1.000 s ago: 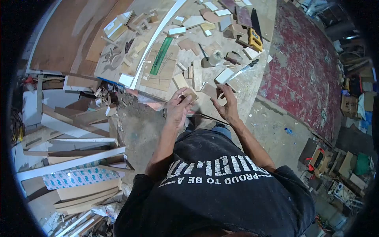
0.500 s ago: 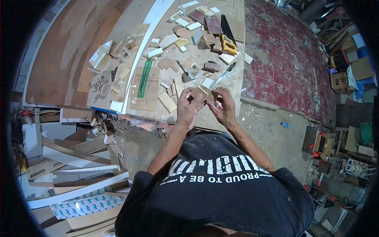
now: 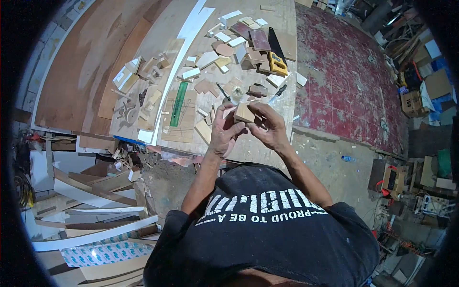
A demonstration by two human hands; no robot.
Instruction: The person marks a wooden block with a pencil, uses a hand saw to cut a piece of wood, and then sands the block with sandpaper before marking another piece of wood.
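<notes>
A small wooden block (image 3: 244, 113) is held between both hands above the front edge of the workbench. My left hand (image 3: 224, 132) grips its left side, with the thumb below it. On its right side are the closed fingers and thumb of my right hand (image 3: 269, 125). Just beyond the hands stands a small round container (image 3: 236, 93), with a dark slim tool (image 3: 222, 91) beside it. A knife-like tool (image 3: 278, 93) lies to the right of them. Wooden strips (image 3: 203, 130) lie partly behind my left hand.
A handsaw with a yellow handle (image 3: 277, 63) lies at the bench's right side. Wood offcuts (image 3: 207, 60) are scattered farther back. A green ruler (image 3: 179, 104) and a small wooden model (image 3: 128, 75) are on the left. Curved boards (image 3: 95, 193) are stacked at lower left.
The block has been turned, so a broad pale face now shows. My right hand's fingers have come up around its right side. The whole view has shifted slightly.
</notes>
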